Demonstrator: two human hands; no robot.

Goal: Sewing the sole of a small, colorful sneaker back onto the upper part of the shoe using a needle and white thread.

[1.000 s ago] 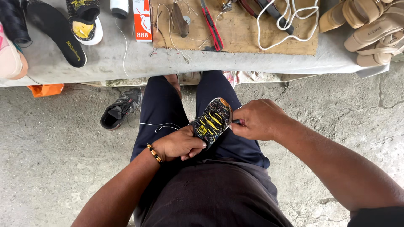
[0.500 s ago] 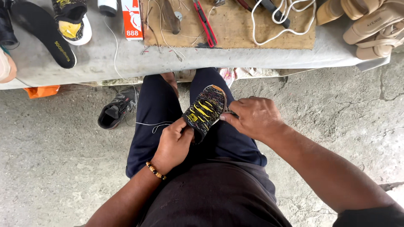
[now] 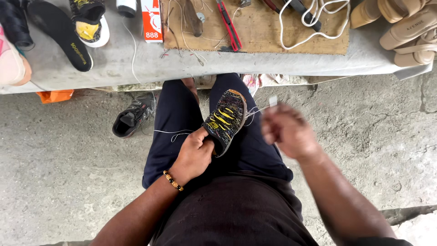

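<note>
The black shoe with yellow laces (image 3: 224, 120) lies on the lap, over the right thigh, toe toward 12 o'clock. The left hand (image 3: 195, 154) grips the shoe at its heel end, at 7 o'clock from the laces; its fingers are clamped on the shoe's edge. A beaded bracelet (image 3: 172, 180) sits on the left wrist. The right hand (image 3: 287, 132) is at 3 o'clock from the shoe, apart from it and blurred; its fingers are drawn together, pinching the end of a white thread (image 3: 257, 110) that runs back to the shoe's side. A second strand of thread (image 3: 170, 132) lies across the left thigh at 9 o'clock from the shoe.

At 12 o'clock the table (image 3: 136, 68) carries a wooden board (image 3: 264, 41) with a red-handled tool (image 3: 229, 26) and a white cord (image 3: 314, 23). A black insole (image 3: 61, 36) lies at 10 o'clock on the table. A black sneaker (image 3: 132, 119) rests on the concrete floor (image 3: 59, 173) under the table edge.
</note>
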